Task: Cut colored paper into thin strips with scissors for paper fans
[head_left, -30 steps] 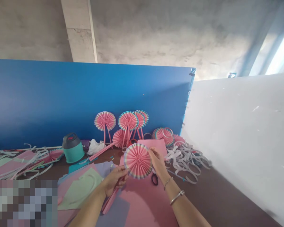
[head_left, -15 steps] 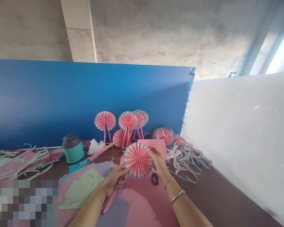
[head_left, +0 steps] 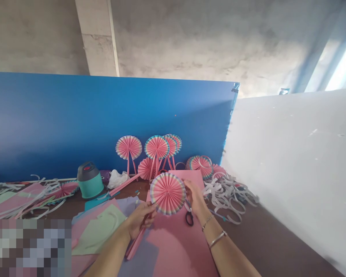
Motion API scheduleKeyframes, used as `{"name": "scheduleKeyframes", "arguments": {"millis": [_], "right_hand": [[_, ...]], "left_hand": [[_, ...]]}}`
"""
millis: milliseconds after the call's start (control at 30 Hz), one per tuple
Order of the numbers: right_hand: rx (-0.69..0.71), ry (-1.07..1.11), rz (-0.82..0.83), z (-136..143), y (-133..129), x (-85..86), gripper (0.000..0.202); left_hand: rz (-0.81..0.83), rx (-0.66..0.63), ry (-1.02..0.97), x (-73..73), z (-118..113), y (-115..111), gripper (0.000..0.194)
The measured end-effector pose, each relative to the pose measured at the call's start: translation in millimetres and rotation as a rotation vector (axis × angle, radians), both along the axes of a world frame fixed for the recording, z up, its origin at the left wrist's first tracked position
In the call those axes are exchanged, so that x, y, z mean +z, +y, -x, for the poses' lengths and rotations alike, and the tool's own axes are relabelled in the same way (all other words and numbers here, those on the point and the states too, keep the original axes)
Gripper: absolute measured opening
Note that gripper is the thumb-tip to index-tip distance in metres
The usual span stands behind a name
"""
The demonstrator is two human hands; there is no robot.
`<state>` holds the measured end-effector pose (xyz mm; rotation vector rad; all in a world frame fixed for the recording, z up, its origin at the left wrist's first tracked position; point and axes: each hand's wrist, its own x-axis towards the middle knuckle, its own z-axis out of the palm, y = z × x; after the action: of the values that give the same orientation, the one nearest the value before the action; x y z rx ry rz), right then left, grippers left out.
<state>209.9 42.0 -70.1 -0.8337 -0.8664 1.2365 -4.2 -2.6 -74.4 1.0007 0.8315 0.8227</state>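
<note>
A round pleated paper fan (head_left: 167, 193), pink with a pastel striped rim, is held upright over the table. My left hand (head_left: 142, 219) is closed on it at the lower left, with the pink handle strips (head_left: 136, 246) running down below the fingers. At the fan's right edge is my right hand (head_left: 194, 196), its fingers loosely bent and apart beside the rim; whether a fingertip touches the paper is hard to see. Scissors with a black handle loop (head_left: 189, 218) lie under the right hand, partly hidden. Large pink paper sheets (head_left: 181, 246) lie beneath.
Several finished fans (head_left: 128, 147) lean on the blue panel (head_left: 75, 123). A teal container with a dark lid (head_left: 89, 182) stands at left, behind coloured sheets (head_left: 99, 231). White paper strips (head_left: 227, 196) are heaped right, near a white wall (head_left: 300, 154).
The right hand's fingers have shifted slightly right, off the fan's face to its edge. The fan has moved a little up and left. My left hand keeps its hold.
</note>
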Motion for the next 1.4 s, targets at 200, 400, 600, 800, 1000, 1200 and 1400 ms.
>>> {"name": "scheduleKeyframes", "arguments": {"millis": [200,400,600,800,1000,1200,1400], "right_hand": [[0.076,-0.052,-0.004,2.8,-8.6,-0.7,0.014],[0.083,0.054,-0.06,6.3,-2.0,-0.2,0.011],[0.124,0.059,-0.051,8.6,-0.8,-2.1,0.02],[0.097,0.031,-0.037,9.3,-6.7,3.0,0.023],[0.015,0.116,0.014,4.1,-9.2,12.5,0.025],[0.032,0.151,0.013,6.3,-12.1,13.8,0.027],[0.023,0.189,-0.033,8.5,0.0,4.2,0.026]], "left_hand": [[-0.006,-0.009,-0.004,-0.7,0.0,0.1,0.04],[-0.01,-0.005,-0.025,1.8,-1.5,-1.5,0.039],[0.004,0.066,-0.085,-0.7,-5.4,-1.9,0.04],[0.023,0.062,-0.123,-0.6,-8.3,-3.1,0.033],[0.082,-0.01,-0.068,-4.6,-10.8,-4.9,0.03],[0.233,0.014,-0.073,-9.6,-11.4,-5.1,0.021],[0.247,0.189,-0.24,-7.1,-12.4,-6.1,0.014]]}}
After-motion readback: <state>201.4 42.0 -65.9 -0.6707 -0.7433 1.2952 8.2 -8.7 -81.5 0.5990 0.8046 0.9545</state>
